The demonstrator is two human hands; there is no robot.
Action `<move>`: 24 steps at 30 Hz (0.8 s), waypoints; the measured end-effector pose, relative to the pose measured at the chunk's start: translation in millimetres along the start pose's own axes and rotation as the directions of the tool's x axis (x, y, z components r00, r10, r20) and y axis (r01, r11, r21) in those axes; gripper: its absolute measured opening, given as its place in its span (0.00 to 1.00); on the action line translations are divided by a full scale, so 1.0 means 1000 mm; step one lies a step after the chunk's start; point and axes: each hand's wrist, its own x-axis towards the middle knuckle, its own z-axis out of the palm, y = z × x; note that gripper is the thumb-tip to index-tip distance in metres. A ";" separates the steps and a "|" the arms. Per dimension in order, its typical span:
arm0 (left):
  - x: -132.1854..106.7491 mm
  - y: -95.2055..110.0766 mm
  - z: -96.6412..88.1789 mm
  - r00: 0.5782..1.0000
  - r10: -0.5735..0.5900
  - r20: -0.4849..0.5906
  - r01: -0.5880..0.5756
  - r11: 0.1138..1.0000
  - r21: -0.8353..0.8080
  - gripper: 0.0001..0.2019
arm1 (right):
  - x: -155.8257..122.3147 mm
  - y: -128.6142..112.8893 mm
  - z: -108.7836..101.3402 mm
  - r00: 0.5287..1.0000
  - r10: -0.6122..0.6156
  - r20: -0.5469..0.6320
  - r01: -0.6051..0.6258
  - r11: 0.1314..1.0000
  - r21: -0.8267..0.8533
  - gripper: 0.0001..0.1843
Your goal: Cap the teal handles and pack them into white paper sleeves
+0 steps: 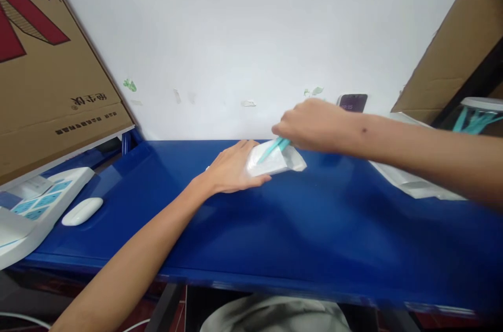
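Over the blue tabletop, my left hand (234, 167) is closed around a small white translucent bag (271, 160), its mouth facing right. My right hand (308, 125) pinches several thin turquoise sticks (274, 150) by their upper ends. The lower ends of the sticks lie at the bag, seen against its pale surface; whether they are inside or in front of it I cannot tell. Fingertips of the right hand are partly hidden and a little blurred.
A clear container (480, 112) with more turquoise sticks stands at right, near white bags (416, 183). A phone (352, 102) leans on the back wall. At left are a white mouse-shaped object (82, 211), a white tray-like device (58, 190) and a cardboard panel (51, 80).
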 end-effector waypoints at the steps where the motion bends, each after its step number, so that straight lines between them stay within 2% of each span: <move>1: -0.001 -0.002 -0.005 0.999 -0.030 -0.036 0.029 0.999 -0.019 0.34 | 0.004 0.007 -0.006 1.000 0.000 -0.014 0.000 0.999 -0.038 0.14; 5: -0.005 -0.009 -0.015 0.984 -0.110 -0.143 0.091 0.987 -0.132 0.31 | 0.003 0.026 -0.013 0.999 0.037 0.033 -0.029 0.980 -0.198 0.18; 11: -0.004 -0.005 -0.010 0.982 -0.089 -0.167 0.066 0.988 -0.137 0.29 | 0.003 0.033 -0.013 0.999 0.024 0.046 -0.012 0.966 -0.256 0.19; 15: -0.004 -0.003 -0.009 0.962 -0.119 -0.246 0.072 0.979 -0.192 0.29 | 0.003 0.041 -0.021 1.000 0.012 0.023 -0.004 0.946 -0.323 0.15; 19: 0.000 0.002 -0.006 0.962 -0.147 -0.229 0.114 0.982 -0.151 0.29 | 0.000 0.032 -0.028 0.998 0.030 0.047 -0.010 0.923 -0.384 0.10; 22: 0.004 0.006 -0.004 0.963 -0.156 -0.222 0.127 0.982 -0.138 0.31 | 0.007 0.019 -0.033 0.997 -0.054 0.048 0.066 0.949 -0.309 0.09; 24: 0.005 0.008 -0.004 0.961 -0.155 -0.229 0.121 0.980 -0.156 0.32 | 0.017 0.018 -0.034 0.992 -0.122 0.005 0.121 0.976 -0.179 0.14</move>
